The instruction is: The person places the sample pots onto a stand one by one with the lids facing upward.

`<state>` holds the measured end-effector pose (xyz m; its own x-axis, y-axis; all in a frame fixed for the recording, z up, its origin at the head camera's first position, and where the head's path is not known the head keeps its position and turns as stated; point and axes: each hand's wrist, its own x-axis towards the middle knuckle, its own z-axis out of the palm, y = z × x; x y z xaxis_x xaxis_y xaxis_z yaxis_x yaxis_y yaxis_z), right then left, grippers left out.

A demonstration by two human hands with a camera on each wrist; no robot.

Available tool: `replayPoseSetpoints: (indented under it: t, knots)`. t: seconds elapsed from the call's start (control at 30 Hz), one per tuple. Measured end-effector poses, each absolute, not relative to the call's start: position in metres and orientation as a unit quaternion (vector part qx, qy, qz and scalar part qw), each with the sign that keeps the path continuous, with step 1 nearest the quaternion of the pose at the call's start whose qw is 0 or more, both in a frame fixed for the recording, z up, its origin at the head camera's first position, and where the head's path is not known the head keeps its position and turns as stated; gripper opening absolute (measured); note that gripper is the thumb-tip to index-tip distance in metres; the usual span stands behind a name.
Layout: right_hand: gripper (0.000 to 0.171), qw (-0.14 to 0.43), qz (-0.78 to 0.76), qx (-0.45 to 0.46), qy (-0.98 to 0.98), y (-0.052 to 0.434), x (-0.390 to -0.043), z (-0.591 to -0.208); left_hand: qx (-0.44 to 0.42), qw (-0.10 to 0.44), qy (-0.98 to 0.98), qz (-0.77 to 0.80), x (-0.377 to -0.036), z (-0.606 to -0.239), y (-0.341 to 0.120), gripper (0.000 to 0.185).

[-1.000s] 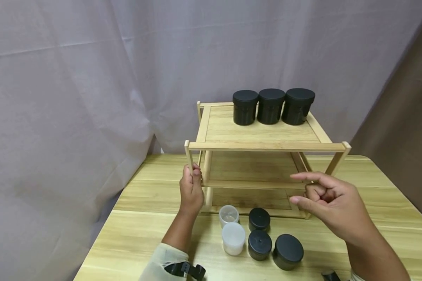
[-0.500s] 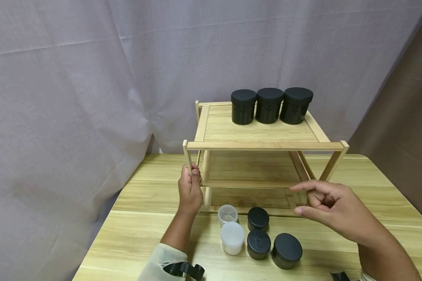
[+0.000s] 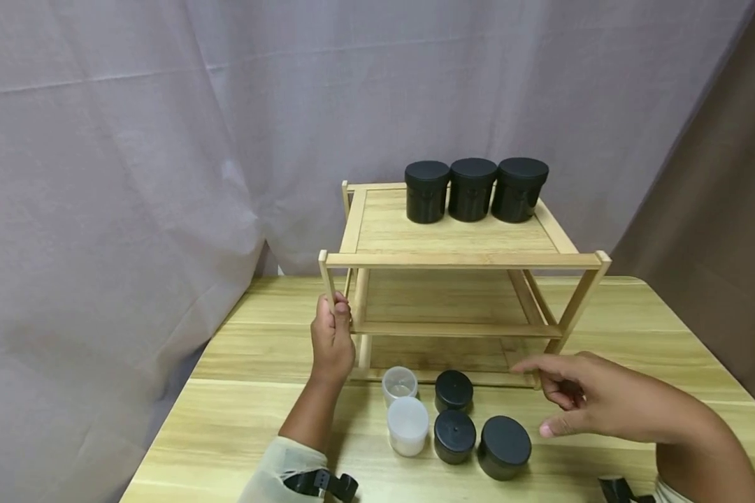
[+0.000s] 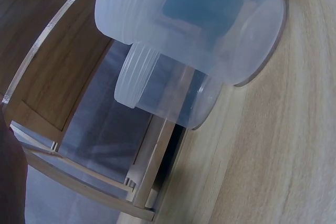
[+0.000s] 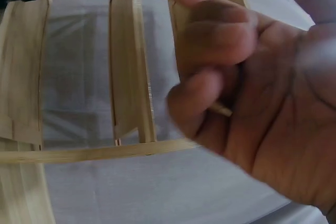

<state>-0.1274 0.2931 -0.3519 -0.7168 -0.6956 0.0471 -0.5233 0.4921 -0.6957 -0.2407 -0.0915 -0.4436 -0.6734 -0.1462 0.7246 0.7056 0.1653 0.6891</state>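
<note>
Hands (image 3: 332,337) visible overhead; left wrist shows jars (image 4: 210,30)

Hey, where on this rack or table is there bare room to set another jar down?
The top shelf is bare in front of the three black jars lined along its back edge. The middle shelf looks bare too. Crowded: the table just before the rack, where two clear jars and three black ones cluster between the left hand and right hand.

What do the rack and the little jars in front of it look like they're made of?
The rack looks like pale bamboo or wood with visible grain and a matte finish. The two pale jars seem to be frosted translucent plastic with ribbed necks. The black jars are probably matte plastic.
</note>
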Motion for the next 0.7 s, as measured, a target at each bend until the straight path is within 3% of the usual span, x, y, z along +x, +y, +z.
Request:
replayPoseSetpoints:
  t: [0.3,0.53,0.7]
  knots:
    - [0.072,0.197,-0.331,-0.302,0.872,0.286,-0.138,-0.359,-0.211,0.348,-0.682,-0.608,-0.242,-0.444,-0.093,0.048]
    - [0.080,0.186,-0.275,-0.222,0.917,0.286,-0.141,-0.363,-0.210,0.344,-0.682,-0.610,-0.242,-0.443,-0.092,0.053]
    - [0.074,0.195,-0.257,-0.172,0.931,0.286,-0.143,-0.364,-0.203,0.343,-0.684,-0.611,-0.239,-0.444,-0.092,0.050]
